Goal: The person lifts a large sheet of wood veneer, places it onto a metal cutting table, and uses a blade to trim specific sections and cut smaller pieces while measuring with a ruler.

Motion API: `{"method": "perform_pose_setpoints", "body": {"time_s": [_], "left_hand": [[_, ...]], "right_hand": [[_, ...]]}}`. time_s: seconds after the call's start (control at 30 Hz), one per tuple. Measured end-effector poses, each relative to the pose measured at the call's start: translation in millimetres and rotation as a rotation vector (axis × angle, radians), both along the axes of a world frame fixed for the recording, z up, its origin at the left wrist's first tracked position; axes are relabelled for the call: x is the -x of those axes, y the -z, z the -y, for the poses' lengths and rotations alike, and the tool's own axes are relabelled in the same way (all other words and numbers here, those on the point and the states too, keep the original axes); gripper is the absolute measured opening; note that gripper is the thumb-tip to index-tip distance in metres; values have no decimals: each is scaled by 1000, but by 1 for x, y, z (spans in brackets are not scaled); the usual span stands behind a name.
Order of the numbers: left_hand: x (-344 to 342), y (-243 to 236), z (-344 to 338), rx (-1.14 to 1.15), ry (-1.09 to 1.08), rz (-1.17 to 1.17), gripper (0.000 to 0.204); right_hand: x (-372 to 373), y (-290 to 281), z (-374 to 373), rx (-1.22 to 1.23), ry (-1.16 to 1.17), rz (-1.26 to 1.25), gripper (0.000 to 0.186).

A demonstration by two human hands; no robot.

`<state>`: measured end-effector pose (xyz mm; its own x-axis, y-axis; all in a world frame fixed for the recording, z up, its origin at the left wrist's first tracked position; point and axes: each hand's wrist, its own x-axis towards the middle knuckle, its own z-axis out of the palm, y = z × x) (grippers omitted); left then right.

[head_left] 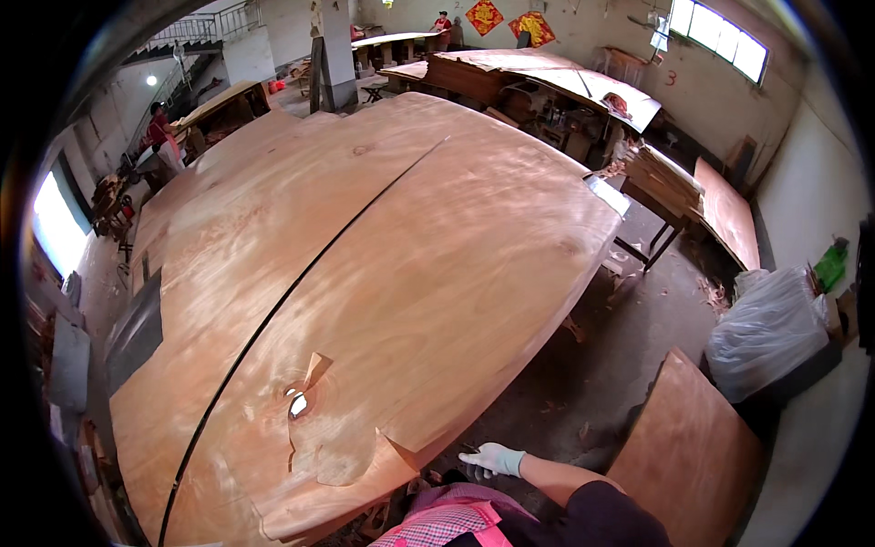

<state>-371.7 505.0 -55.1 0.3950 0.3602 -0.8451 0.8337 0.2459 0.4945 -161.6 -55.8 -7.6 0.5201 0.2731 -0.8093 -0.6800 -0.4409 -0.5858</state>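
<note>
**Pink checked apron [447,527] beside a broad wood sheet [401,292]**

The gloved right hand [494,460] is near the sheet's closest corner, fingers partly curled; I cannot tell whether it grips the small dark item [468,448] at its fingertips. The left hand is out of view. The sheet fills the middle, with a ragged hole [298,402]. At right bulges a translucent plastic bag [770,333], its contents indistinct.
</note>
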Motion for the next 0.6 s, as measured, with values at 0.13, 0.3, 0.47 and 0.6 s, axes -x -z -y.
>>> {"method": "perform_pose_setpoints", "body": {"time_s": [0.13, 0.3, 0.47, 0.6], "left_hand": [[4, -10, -7, -27, -273, 313, 34], [-57, -65, 57, -909, -296, 502, 32], [-88, -110, 71, -1360, 44, 445, 50], [-65, -80, 55, -1326, -138, 149, 80]], "right_hand": [[-41, -37, -48, -112, -33, 65, 52], [-76, -81, -117, -139, 117, 180, 44], [-113, -74, -179, -243, 93, 466, 34], [-138, -79, -256, -243, -280, 964, 52]]}}
